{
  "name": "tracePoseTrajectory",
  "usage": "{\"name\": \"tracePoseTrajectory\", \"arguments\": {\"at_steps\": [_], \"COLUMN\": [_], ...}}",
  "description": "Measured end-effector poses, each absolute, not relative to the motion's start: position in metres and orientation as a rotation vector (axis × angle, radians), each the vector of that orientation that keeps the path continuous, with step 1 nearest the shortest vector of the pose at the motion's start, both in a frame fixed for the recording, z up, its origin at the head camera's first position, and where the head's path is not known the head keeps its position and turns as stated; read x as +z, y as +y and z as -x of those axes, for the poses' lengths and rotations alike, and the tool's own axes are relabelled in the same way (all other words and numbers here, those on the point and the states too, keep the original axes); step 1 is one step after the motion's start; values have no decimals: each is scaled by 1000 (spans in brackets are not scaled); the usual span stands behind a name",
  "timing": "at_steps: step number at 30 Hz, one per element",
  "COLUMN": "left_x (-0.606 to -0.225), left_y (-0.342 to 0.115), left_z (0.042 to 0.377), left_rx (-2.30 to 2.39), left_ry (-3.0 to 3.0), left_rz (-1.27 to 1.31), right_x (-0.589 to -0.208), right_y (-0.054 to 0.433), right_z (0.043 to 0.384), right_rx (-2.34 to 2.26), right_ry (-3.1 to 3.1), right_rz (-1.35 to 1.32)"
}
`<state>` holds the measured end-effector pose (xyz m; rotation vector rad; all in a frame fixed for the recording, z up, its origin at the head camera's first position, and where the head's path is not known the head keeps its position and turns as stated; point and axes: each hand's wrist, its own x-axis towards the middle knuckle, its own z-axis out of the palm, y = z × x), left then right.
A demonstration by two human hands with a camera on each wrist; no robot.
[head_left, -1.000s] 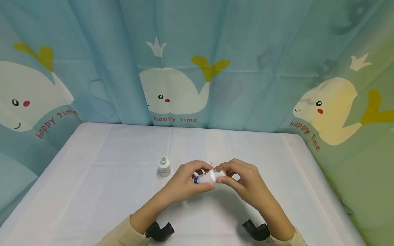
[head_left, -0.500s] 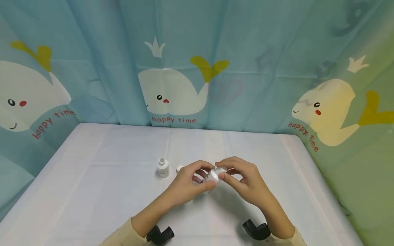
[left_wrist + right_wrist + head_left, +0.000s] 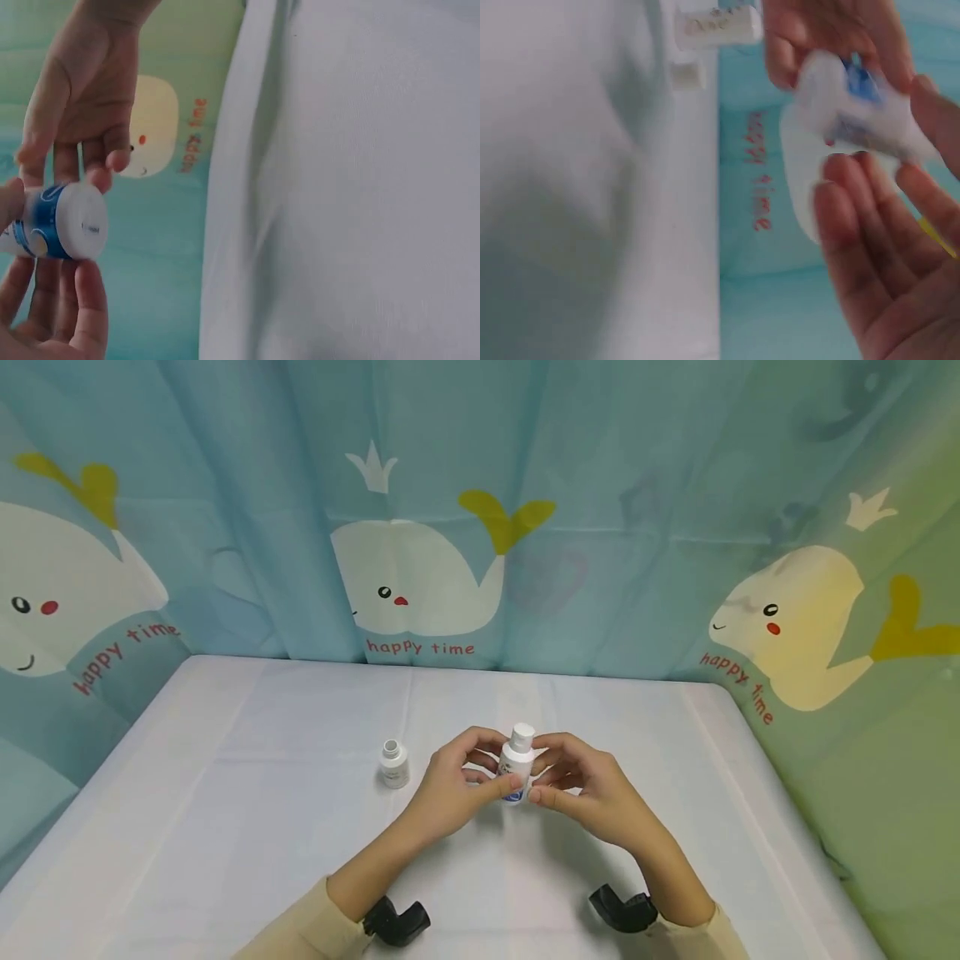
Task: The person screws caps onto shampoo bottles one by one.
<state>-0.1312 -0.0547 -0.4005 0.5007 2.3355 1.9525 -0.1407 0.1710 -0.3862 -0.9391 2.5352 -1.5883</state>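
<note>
We see a white bottle [image 3: 515, 762] with a blue-marked label held above the middle of the worktop [image 3: 300, 827], its white cap [image 3: 522, 737] on, so whatever is inside stays hidden from us. Its long axis runs close to vertical, cap up and leaning slightly to the right, base down; the left wrist view shows us that base. Our left hand [image 3: 453, 793] holds it, thumb across the near face and fingers behind. Our right hand [image 3: 596, 793] sits at the bottle's right side, fingers bent and parted from the thumb; we cannot tell whether its fingertips touch. To the left stands a second bottle [image 3: 393, 764], upright and uncapped, its inside too small for us to read. In the right wrist view we find a small white piece [image 3: 688, 76] on the worktop just beside it. The worktop wears a pale cloth, and at its far edge hangs a blue-green curtain [image 3: 600, 610] printed with white whales and "happy time". Nearest us are beige sleeves [image 3: 307, 931] and black wrist mounts [image 3: 397, 925].
</note>
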Motion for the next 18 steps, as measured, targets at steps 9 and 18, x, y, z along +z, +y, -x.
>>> {"name": "tracePoseTrajectory", "arguments": {"at_steps": [9,18], "left_x": [-400,-415], "left_y": [-41,-24], "left_z": [149,165], "left_rx": [2015,1939], "left_ry": [2249,2330], "left_rz": [-519,-536], "right_x": [-396,-405], "right_y": [174,184], "right_z": [151,159], "right_rx": [-1633,-1583], "right_ry": [2628,2693], "right_rz": [755,630]}}
